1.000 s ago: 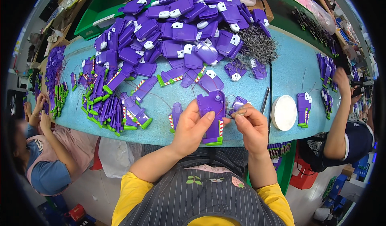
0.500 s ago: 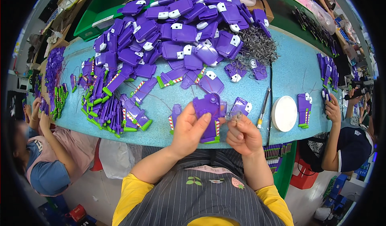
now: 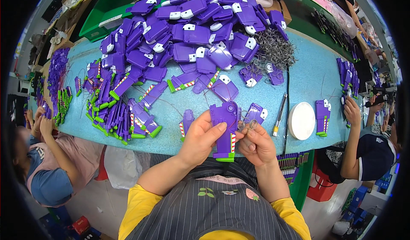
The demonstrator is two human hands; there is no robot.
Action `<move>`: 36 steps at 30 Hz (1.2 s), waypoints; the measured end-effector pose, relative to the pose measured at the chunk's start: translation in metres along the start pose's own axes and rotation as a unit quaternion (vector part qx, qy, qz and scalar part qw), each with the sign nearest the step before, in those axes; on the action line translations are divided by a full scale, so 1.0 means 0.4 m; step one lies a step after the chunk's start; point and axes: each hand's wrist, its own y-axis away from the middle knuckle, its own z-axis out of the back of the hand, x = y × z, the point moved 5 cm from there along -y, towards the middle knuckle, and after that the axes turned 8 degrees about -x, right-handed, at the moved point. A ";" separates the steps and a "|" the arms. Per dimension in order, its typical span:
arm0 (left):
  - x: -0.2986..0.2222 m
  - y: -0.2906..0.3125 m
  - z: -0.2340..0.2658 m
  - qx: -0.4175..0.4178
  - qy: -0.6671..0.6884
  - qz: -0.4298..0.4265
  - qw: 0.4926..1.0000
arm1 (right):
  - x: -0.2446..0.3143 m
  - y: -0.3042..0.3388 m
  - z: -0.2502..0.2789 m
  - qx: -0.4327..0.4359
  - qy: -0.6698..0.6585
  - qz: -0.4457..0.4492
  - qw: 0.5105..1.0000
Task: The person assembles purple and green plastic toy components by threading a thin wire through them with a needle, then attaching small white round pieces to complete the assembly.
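My left hand [image 3: 200,138] is closed on a purple plastic part [image 3: 225,124] with a green end and a red-and-white striped edge, thumb flat on its face. A round socket shows at the part's upper end. Beside it, my right hand [image 3: 257,144] pinches a few thin grey wire rings [image 3: 250,119], close to the part's right edge. Just behind that hand lies a purple shell with a white tip [image 3: 257,111] on the table. Another purple part with a striped edge [image 3: 186,121] rests left of my left hand. My right fingertips partly hide the rings.
A large heap of purple shells [image 3: 188,35] fills the back, with tangled grey rings [image 3: 275,50] at its right. Green-ended parts [image 3: 111,107] pile up at left. A brush [image 3: 279,114], a white round lid [image 3: 302,120] and a finished-looking part [image 3: 323,116] lie right. Co-workers sit both sides.
My left hand has shifted the purple part slightly to the right and nearer me, and its green end now shows fully. The rings in my right hand are spread more visibly.
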 end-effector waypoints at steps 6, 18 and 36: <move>-0.006 0.003 -0.009 -0.003 -0.037 -0.014 0.999 | -0.015 0.003 -0.006 0.043 -0.079 -0.057 0.994; -0.056 0.031 -0.014 0.019 -0.173 -0.083 0.981 | 0.043 0.016 -0.010 -0.116 0.159 0.028 0.980; -0.069 0.061 0.065 -0.046 -0.121 -0.071 0.989 | 0.249 -0.120 -0.130 -0.219 0.828 0.296 0.423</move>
